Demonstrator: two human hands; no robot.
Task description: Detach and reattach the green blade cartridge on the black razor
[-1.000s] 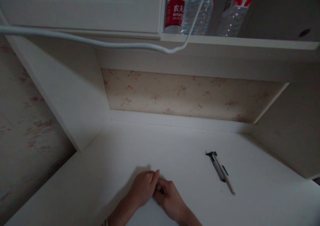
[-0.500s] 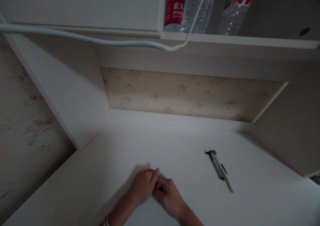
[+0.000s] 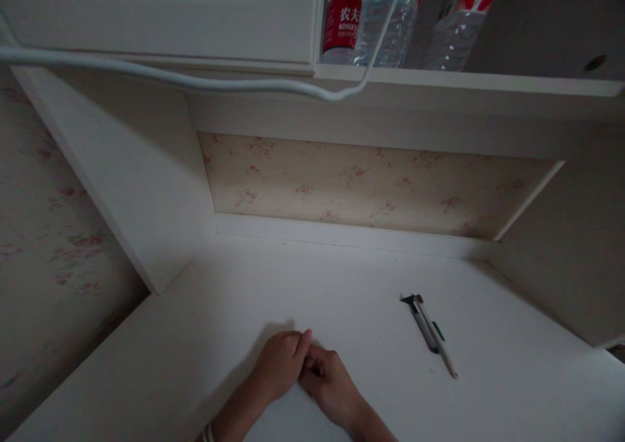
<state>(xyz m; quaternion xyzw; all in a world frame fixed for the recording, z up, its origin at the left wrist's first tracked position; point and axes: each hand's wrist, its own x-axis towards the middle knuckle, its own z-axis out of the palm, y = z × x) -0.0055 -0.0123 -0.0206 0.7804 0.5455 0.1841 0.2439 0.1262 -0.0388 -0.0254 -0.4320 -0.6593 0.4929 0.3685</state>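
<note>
My left hand (image 3: 282,364) and my right hand (image 3: 328,385) rest together on the white desktop (image 3: 342,286), fingers touching. Both are closed: the left thumb lies along the top, its other fingers mostly hidden, and the right fingers curl in against the left hand. Nothing shows between them. Off to the right lies a slim, pale pen-like stick (image 3: 442,351). Right against it is a grey tool with a black head (image 3: 420,321), a bit of green at its side; its exact kind is unclear. Neither hand touches these two.
Above the desk, an open shelf (image 3: 469,81) holds several plastic bottles, one a red-labelled bottle (image 3: 343,22). A white cable (image 3: 219,84) hangs across in front of the cabinet (image 3: 161,25). Side panels (image 3: 141,175) close in the desk left and right.
</note>
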